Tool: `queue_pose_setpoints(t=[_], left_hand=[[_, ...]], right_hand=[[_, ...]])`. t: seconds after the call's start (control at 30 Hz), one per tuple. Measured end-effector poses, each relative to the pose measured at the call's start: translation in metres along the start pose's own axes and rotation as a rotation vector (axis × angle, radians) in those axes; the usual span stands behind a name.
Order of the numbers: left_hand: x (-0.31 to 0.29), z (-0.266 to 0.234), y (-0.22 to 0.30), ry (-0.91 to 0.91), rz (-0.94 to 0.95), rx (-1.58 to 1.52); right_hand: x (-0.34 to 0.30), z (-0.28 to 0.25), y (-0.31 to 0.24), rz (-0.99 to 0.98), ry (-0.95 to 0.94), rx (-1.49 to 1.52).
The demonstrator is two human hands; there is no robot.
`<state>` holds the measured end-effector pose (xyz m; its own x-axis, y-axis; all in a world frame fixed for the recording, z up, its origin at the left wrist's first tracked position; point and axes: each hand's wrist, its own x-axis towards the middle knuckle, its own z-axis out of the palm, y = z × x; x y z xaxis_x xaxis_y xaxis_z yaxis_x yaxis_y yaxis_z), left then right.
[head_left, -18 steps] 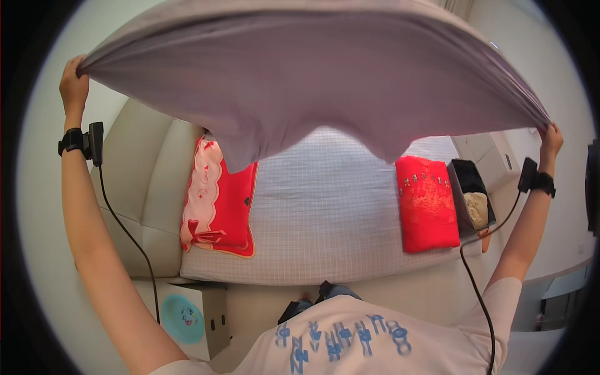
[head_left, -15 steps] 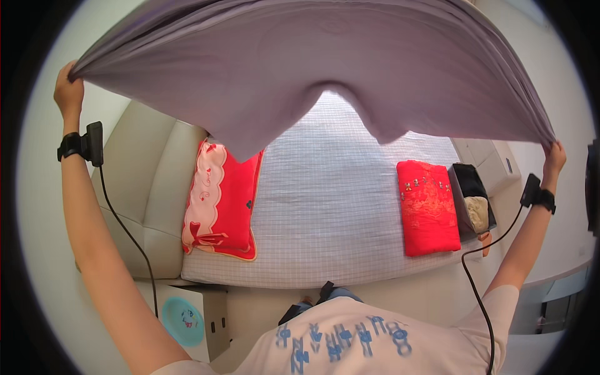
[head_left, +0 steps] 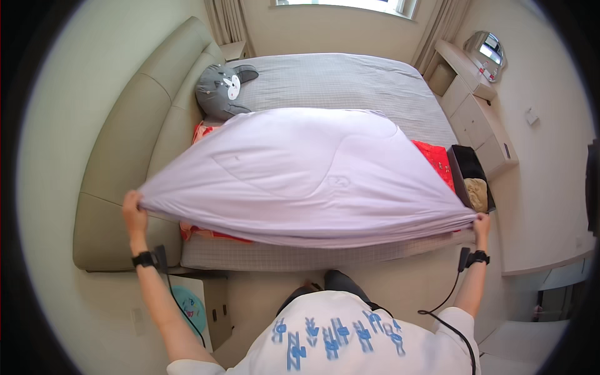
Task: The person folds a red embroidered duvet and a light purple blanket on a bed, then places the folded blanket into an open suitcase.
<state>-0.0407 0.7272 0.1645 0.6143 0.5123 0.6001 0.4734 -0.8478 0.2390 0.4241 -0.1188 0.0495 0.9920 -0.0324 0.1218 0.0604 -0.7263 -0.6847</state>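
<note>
A large pale lavender sheet (head_left: 300, 169), with a curved outline showing on it, is stretched between my two hands over the near half of the bed. My left hand (head_left: 134, 203) is closed on its left corner, near the padded headboard. At the right corner my right hand (head_left: 481, 223) grips the bunched edge, close to a dark box. Beneath the sheet, parts of a red-and-pink pillow (head_left: 203, 131) peek out on the left. A folded red cloth (head_left: 436, 161) is partly covered on the right.
The bed (head_left: 350, 81) has a grey checked cover, and a grey animal-shaped cushion (head_left: 215, 92) leans by the headboard (head_left: 119, 187). An open dark box (head_left: 469, 165) holds folded cloth. A nightstand (head_left: 215, 306) bears a turquoise basin (head_left: 189, 307). Cabinets (head_left: 472, 125) line the right.
Both hands have come down and closer together from high and wide, still gripping the sheet. The sheet has dropped over the pillow and red cloth, and the far bed now shows.
</note>
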Motion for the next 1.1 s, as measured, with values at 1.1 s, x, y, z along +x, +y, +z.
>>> queue_pose_setpoints(t=[1.1], left_hand=[[-0.231, -0.027, -0.003, -0.75, -0.365, -0.001]], right_hand=[[-0.17, -0.039, 0.069, 0.767, -0.279, 0.037]])
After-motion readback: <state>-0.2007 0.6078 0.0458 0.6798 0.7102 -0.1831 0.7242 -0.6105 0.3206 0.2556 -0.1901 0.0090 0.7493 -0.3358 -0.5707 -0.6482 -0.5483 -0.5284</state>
